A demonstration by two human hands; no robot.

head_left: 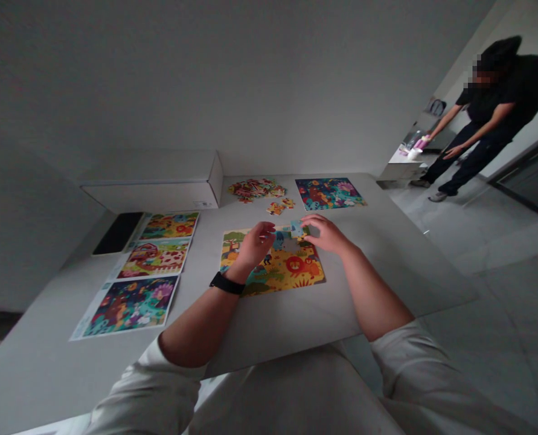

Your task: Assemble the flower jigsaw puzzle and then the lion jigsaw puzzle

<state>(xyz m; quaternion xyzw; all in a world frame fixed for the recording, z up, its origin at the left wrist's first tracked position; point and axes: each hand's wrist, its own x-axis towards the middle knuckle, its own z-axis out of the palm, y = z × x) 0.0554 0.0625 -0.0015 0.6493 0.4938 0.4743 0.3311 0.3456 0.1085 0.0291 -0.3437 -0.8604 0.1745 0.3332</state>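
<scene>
In front of me on the table lies a jigsaw puzzle with a lion, an elephant and trees, mostly filled in. A grey gap shows in its upper right. My right hand pinches a light-blue and yellow puzzle piece by its right side, over the puzzle's top right edge. Over the upper left half, my left hand is loosely curled, thumb and fingers apart, with nothing visible between them. Beyond the puzzle are a few loose orange puzzle pieces.
A heap of puzzle pieces lies near the wall, left of a dark colourful puzzle. On the left are a printed sheet with several pictures, a black tablet-like slab and a white box. Another person bends over at right.
</scene>
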